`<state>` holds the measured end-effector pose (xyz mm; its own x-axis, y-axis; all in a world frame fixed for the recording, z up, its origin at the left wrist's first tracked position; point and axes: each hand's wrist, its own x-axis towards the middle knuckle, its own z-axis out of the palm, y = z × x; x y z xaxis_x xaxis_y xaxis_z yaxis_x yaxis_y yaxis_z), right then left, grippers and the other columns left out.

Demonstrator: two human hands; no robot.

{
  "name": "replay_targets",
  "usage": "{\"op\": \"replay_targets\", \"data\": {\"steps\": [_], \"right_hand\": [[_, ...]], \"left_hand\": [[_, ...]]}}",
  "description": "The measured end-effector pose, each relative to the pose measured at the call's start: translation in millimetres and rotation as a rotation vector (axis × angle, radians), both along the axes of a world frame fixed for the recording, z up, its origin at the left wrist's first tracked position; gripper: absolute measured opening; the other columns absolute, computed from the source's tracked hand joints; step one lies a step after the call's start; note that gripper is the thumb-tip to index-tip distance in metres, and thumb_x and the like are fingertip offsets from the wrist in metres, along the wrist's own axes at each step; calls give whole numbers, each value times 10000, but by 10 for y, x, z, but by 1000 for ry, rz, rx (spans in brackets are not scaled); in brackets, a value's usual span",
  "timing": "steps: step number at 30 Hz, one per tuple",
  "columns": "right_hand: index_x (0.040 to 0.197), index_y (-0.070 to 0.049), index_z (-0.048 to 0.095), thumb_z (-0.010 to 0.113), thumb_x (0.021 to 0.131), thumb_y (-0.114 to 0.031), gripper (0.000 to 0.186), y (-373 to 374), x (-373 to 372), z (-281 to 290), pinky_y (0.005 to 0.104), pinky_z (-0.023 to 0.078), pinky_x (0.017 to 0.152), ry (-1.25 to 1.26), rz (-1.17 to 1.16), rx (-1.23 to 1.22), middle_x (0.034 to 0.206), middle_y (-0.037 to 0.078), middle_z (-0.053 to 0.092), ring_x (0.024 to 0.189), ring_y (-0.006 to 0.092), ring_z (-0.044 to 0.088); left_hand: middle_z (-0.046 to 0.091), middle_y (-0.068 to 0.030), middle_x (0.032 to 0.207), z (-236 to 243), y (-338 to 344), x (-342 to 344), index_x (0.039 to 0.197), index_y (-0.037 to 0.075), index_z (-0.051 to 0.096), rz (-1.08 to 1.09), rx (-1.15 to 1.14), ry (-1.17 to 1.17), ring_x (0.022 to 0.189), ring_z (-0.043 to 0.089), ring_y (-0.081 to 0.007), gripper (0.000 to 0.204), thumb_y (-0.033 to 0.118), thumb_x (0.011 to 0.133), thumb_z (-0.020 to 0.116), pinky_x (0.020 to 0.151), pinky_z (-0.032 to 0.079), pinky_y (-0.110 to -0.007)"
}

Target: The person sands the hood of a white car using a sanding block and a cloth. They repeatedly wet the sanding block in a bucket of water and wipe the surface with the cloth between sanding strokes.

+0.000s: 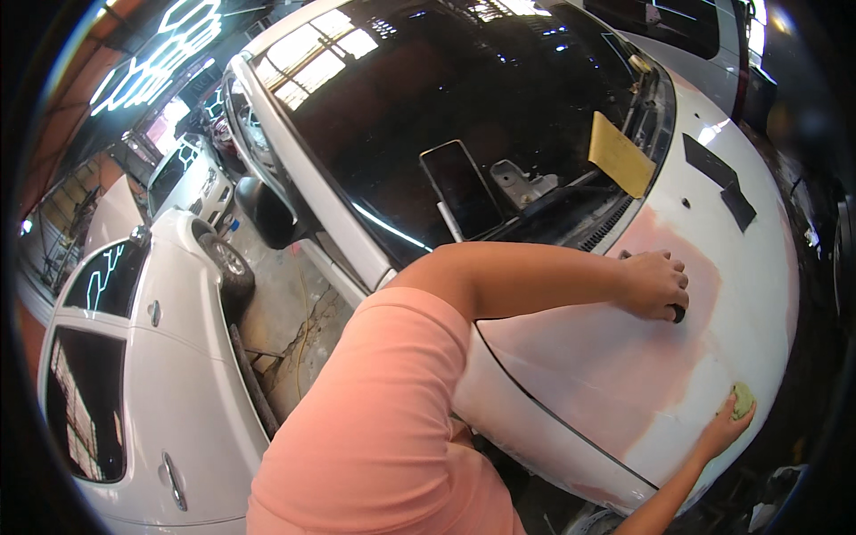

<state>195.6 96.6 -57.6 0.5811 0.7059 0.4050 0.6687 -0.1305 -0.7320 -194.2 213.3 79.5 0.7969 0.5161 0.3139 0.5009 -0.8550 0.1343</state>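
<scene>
My left hand (655, 287) is closed over a dark sanding pad (679, 313), pressed flat on the hood (588, 357) of a white car. Only the pad's edges show past the fingers. Under it lies a wide patch of pinkish filler or primer (642, 379) with uneven borders against the white paint. Lower right, near the hood's front, my right hand (729, 426) grips a crumpled pale green sponge (742, 401). Two pieces of black sandpaper (713, 169) rest on the hood farther off. A yellow sheet (621, 155) stands tilted at the windshield's base.
A phone (461, 185) leans at the dark windshield (419, 98), beside a grey metal bracket (522, 185). A side mirror (265, 212) juts out on the left. Another white car (169, 357) is parked close by, with more vehicles behind. A yellowish hose (305, 330) runs along the floor.
</scene>
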Motion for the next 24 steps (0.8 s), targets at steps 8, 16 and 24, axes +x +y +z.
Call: {"op": "replay_targets", "data": {"steps": [8,16,24], "right_hand": [[1482,-4,494,761,942,-275,661,66,-275,-86,477,440,1122,-88,-1,93,1434,231,579,1313,423,553],[1435,11,510,784,904,-250,652,-60,-344,275,486,460,1086,-118,-65,79,1393,212,606,1269,411,581],[1443,7,487,780,906,-254,664,-158,-203,244,490,460,1087,-182,-119,73,1409,205,598,1293,390,572]], "left_hand": [[752,-129,1097,-215,483,403,1134,130,772,105,-20,69,1087,670,-340,269,308,970,654,1012,495,-493],[721,-81,1212,44,523,680,1217,128,742,145,20,126,1174,611,-329,331,332,975,645,1003,477,-462],[718,-102,1212,-30,-152,523,1243,111,720,43,31,123,1172,616,-333,344,326,982,654,999,480,-459]]}}
